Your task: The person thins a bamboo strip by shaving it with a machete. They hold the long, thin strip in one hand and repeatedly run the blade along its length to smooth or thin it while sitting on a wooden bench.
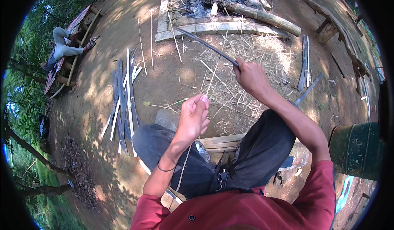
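My left hand (194,116) is closed in front of my lap, with the thumb on top, pinching a thin pale bamboo strip (184,166). One end of the strip rises beyond my fingers over the ground; the other trails down past my left forearm. Farther forward and to the right, my right hand (252,80) is wrapped round the near end of a long, narrow dark grey rod (205,44), which points up and left toward the fire pit. Whether it is a blade or a bamboo piece, I cannot tell. The two hands are apart.
Dark and pale bamboo strips (123,98) lie piled at left, others (304,64) at right. Pale shavings (254,61) cover the ground ahead, before a brick-edged fire pit (186,29) with a log (266,17). A green drum (355,150) stands right; a person (65,47) lies on a bench.
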`<state>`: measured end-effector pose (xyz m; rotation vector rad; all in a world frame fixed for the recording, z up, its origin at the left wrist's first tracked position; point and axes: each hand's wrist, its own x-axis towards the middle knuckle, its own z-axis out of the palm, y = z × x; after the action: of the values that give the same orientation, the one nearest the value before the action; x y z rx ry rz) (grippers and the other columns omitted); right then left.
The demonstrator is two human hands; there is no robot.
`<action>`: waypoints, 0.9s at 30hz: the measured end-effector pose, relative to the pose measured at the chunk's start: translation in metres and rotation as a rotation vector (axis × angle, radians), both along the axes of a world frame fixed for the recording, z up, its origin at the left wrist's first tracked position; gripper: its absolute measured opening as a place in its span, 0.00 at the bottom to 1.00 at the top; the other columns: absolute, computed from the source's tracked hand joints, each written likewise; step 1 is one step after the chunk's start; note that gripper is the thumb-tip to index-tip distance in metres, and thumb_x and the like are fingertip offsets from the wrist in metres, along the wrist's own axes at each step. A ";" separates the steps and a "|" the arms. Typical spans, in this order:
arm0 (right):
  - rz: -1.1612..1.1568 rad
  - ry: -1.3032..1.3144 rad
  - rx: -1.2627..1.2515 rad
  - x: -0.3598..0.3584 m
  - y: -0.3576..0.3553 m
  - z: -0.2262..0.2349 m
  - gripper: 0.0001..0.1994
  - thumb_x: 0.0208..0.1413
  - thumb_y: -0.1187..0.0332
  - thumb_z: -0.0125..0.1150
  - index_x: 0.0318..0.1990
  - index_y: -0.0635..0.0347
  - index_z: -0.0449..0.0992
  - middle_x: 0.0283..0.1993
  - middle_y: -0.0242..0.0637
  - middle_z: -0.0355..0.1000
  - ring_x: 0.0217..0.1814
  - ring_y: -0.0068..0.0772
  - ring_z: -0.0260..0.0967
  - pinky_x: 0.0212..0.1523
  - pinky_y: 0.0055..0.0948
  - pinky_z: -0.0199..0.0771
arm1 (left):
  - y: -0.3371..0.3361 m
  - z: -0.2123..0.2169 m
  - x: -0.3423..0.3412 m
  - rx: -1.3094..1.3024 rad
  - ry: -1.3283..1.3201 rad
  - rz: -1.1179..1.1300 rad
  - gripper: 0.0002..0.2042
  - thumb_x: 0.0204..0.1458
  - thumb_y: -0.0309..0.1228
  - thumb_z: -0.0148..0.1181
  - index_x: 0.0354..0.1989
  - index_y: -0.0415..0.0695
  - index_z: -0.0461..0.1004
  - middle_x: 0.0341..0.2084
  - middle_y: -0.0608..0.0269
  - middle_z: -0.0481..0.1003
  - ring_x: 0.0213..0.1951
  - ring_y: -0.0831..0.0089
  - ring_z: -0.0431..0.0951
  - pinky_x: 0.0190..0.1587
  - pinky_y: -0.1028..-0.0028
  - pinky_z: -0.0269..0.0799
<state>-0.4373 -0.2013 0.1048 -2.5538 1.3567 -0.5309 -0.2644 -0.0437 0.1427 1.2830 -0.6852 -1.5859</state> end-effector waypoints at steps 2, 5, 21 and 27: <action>-0.066 0.026 -0.011 -0.009 -0.018 0.002 0.11 0.60 0.66 0.51 0.31 0.66 0.72 0.19 0.54 0.71 0.23 0.56 0.73 0.28 0.51 0.73 | 0.000 0.000 -0.003 -0.025 0.016 -0.029 0.15 0.66 0.41 0.45 0.29 0.47 0.60 0.10 0.80 0.48 0.10 0.88 0.45 0.12 0.81 0.38; -0.071 -0.012 -0.027 -0.007 -0.027 0.004 0.12 0.60 0.65 0.51 0.31 0.66 0.73 0.19 0.53 0.71 0.23 0.55 0.73 0.29 0.50 0.74 | -0.001 -0.001 -0.003 -0.020 0.051 -0.034 0.15 0.66 0.41 0.45 0.29 0.47 0.61 0.10 0.80 0.48 0.10 0.89 0.45 0.12 0.81 0.38; -0.303 -0.701 0.712 -0.022 -0.084 -0.008 0.21 0.59 0.55 0.59 0.35 0.71 0.78 0.19 0.37 0.68 0.18 0.27 0.69 0.18 0.30 0.70 | 0.008 -0.009 0.002 -0.029 -0.020 -0.108 0.14 0.66 0.39 0.46 0.31 0.43 0.66 0.09 0.80 0.50 0.10 0.89 0.46 0.13 0.80 0.39; -0.089 -1.267 1.268 -0.007 -0.060 0.023 0.20 0.61 0.58 0.56 0.47 0.69 0.69 0.17 0.15 0.49 0.15 0.08 0.45 0.12 0.13 0.49 | 0.007 -0.018 -0.008 -0.013 -0.094 -0.139 0.14 0.65 0.39 0.48 0.32 0.41 0.70 0.09 0.79 0.51 0.11 0.89 0.46 0.13 0.81 0.40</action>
<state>-0.4438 -0.2616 0.1276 -0.7899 0.7839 -0.7312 -0.2721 -0.0365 0.1248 1.3318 -0.8581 -1.6369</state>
